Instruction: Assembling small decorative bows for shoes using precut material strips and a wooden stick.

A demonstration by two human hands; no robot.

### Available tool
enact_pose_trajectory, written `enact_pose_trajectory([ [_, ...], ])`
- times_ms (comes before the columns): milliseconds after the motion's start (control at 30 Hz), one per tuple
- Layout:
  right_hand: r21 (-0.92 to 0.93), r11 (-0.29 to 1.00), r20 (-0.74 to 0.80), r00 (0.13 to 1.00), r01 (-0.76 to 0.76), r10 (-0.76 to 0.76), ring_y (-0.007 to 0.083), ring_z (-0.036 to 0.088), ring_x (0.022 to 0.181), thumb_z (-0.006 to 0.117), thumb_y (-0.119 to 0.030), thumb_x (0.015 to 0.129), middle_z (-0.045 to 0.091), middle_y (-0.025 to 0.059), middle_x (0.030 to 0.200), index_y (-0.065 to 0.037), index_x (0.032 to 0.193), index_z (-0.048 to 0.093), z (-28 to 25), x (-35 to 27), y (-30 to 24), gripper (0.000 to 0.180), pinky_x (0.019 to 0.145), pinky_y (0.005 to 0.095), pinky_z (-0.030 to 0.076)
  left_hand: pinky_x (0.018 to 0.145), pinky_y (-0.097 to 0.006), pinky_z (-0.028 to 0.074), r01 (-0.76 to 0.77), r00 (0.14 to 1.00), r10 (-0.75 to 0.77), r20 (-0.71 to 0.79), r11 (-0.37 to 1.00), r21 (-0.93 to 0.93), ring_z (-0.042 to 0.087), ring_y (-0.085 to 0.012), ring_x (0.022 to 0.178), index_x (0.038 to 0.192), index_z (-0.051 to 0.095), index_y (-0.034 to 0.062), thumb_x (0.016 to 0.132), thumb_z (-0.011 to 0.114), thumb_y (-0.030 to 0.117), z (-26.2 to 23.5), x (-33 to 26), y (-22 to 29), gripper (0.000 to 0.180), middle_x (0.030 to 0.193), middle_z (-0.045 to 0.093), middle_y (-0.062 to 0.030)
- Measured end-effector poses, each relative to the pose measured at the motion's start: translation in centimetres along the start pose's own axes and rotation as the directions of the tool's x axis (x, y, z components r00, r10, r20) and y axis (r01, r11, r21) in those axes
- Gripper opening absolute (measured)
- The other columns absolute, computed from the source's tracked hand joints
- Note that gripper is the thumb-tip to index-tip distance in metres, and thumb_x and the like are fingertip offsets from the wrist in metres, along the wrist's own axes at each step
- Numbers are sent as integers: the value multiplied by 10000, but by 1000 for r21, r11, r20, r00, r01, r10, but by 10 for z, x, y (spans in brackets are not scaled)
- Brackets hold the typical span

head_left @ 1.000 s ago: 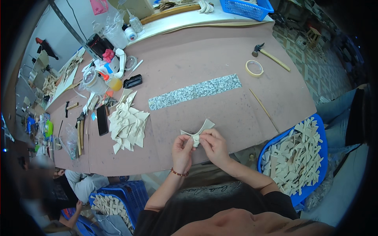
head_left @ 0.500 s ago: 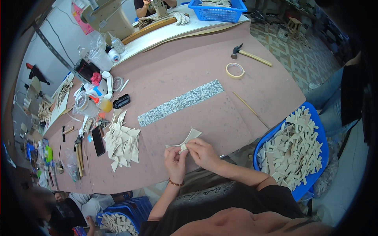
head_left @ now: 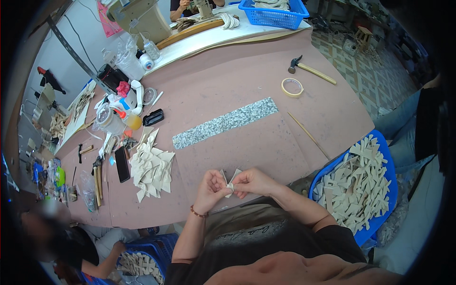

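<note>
Beige cutout (head_left: 231, 182) pinched at the table's (head_left: 247, 142) near edge, between left hand (head_left: 210, 190) and right hand (head_left: 253, 182), fingertips of both closed on it. Pile of like cutouts (head_left: 151, 168) well to the left, by a black phone (head_left: 122, 164). Grey speckled strip (head_left: 225, 122) beyond. Blue basket (head_left: 358, 185) of cutouts at right. Tape roll (head_left: 292, 87) and hammer (head_left: 309, 70) far off

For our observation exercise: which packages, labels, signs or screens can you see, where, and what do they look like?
Phone: table's left, beside the cream pieces; flat black rectangle, dark screen.
Pink sign: far wall, top left.
Plastic bags: far left of table, clear, crumpled.
</note>
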State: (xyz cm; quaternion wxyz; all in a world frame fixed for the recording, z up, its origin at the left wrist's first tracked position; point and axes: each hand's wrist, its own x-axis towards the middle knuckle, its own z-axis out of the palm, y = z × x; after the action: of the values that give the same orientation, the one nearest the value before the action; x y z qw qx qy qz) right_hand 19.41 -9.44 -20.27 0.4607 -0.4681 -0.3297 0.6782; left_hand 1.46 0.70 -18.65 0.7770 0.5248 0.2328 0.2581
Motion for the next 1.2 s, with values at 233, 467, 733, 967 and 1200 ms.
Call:
enact_pose_trajectory([
  [233, -268, 943, -71, 973, 196, -222, 90, 652, 710, 615, -106, 920, 673, 46, 823, -31, 993, 693, 13, -18, 4, 130, 639, 235, 555, 523, -171, 448, 295, 944, -291, 156, 955, -5, 580, -57, 613, 1132, 464, 69, 732, 768, -51, -6, -4, 0, 517, 721, 590, 8],
  [467, -197, 966, 89, 984, 168, -153, 79, 643, 673, 569, -83, 934, 658, 39, 768, -29, 1037, 651, 16, -18, 2, 142, 595, 217, 538, 577, -194, 486, 232, 966, -222, 131, 971, -65, 595, -71, 686, 1240, 425, 71, 711, 751, -96, 9, -6, 9, 643, 830, 557, 4],
  [733, -28, 990, -56, 989, 137, -138, 46, 572, 588, 528, -71, 920, 609, -1, 699, -33, 1011, 626, 21, -15, 4, 139, 510, 192, 462, 631, -197, 500, 116, 991, -111, -74, 991, 73, 600, -73, 772, 1070, 541, 30, 811, 692, -52, 11, -26, -18, 311, 914, 545, -13],
  [967, -228, 949, -189, 946, 217, -262, 62, 608, 626, 581, -82, 918, 660, 28, 749, -22, 1008, 666, 30, -15, 0, 137, 547, 212, 485, 681, -202, 489, 49, 965, -69, -254, 995, -86, 601, -80, 772, 998, 596, 21, 884, 636, -8, 17, -41, -13, 124, 919, 635, -36],
  [1200, -768, 492, -69, 711, 410, -700, 204, 664, 687, 705, -141, 822, 674, 73, 785, -48, 981, 701, 28, -3, 11, 184, 649, 278, 510, 722, -219, 487, 178, 935, -217, -282, 971, -159, 597, -94, 805, 1007, 619, 10, 899, 608, -17, 2, -49, -25, 112, 941, 639, -41],
])
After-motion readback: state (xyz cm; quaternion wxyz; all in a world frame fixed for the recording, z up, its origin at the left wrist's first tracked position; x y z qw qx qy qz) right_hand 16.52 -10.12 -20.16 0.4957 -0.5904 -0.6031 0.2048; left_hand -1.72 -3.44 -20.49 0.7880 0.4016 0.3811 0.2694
